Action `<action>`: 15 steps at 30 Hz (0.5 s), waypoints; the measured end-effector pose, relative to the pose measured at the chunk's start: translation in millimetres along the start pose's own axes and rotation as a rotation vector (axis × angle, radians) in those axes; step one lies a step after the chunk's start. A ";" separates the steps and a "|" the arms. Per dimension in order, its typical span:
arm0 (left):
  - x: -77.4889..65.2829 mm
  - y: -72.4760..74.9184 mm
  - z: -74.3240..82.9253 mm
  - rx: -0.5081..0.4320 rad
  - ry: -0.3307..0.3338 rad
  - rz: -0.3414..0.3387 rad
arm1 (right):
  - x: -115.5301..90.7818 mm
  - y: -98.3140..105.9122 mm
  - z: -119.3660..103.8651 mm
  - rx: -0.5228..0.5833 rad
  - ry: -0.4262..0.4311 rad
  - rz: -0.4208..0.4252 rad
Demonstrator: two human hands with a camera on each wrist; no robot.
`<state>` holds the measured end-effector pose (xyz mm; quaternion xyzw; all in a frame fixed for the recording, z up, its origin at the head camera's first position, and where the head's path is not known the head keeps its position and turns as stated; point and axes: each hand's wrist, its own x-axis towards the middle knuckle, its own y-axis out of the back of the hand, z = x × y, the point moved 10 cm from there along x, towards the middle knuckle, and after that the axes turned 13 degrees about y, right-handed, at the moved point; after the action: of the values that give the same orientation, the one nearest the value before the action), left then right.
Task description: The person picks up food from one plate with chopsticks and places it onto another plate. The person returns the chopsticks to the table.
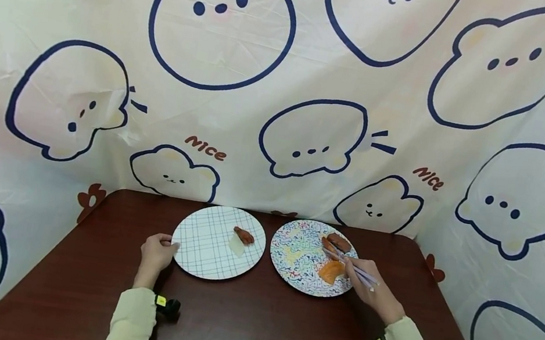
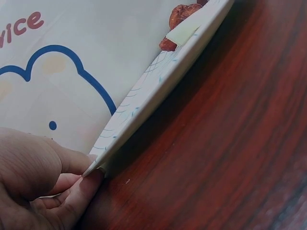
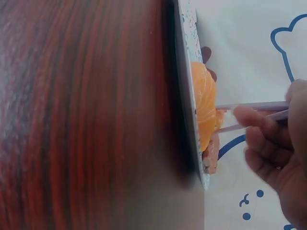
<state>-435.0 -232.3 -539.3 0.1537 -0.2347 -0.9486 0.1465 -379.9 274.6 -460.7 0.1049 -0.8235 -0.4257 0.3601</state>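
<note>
My left hand [image 1: 156, 258] pinches the left rim of a white plate with a blue grid [image 1: 202, 248], thumb above and fingers at the underside in the left wrist view. A browned piece of meat like a chicken wing [image 1: 244, 235] and a pale thin slice [image 1: 236, 245] lie on that plate. A pair of light purple chopsticks [image 1: 361, 274] is held in my right hand [image 1: 375, 291]. Their tips reach a small orange-brown food piece [image 1: 327, 245] on the multicoloured speckled plate [image 1: 288, 275]; whether they grip it I cannot tell. Beside it lies an orange salmon-like slice [image 3: 204, 105].
A brown food piece [image 1: 339, 241] lies near the speckled plate's back rim. Both plates stand side by side at the far edge of the dark wooden table [image 1: 250, 319]. Patterned cloth [image 1: 238, 118] hangs behind and along both sides.
</note>
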 end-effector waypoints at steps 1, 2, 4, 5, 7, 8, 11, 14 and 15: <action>-0.2 0.2 0.3 0.000 -0.001 0.002 | -0.6 -0.1 2.0 0.001 -0.009 0.001; -0.2 0.2 0.4 0.000 -0.001 0.002 | -1.0 -0.4 3.2 0.005 -0.015 -0.001; -0.3 0.5 0.5 0.002 -0.002 0.004 | 0.2 -1.4 3.2 0.005 -0.008 -0.012; -0.2 0.6 0.5 0.002 -0.003 0.004 | 1.1 -2.0 2.2 -0.001 0.004 -0.020; 0.3 0.7 -0.2 0.000 0.000 0.005 | 2.5 -2.5 -0.7 0.001 0.031 -0.026; 0.2 0.7 -0.2 0.000 0.000 0.005 | 2.9 -2.6 -2.7 0.007 0.044 -0.030; -0.4 0.8 -0.1 -0.002 0.000 0.005 | 2.2 -4.7 -4.4 -0.005 0.052 -0.046; -1.1 0.8 0.7 0.000 -0.006 0.006 | -0.2 -6.4 -3.4 -0.004 0.029 -0.054; -1.0 0.7 0.6 -0.001 -0.006 0.005 | -0.7 -7.0 -2.8 -0.009 0.023 -0.052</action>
<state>-434.1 -232.3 -538.1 0.1500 -0.2351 -0.9488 0.1484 -378.4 269.0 -465.4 0.1295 -0.8144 -0.4375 0.3586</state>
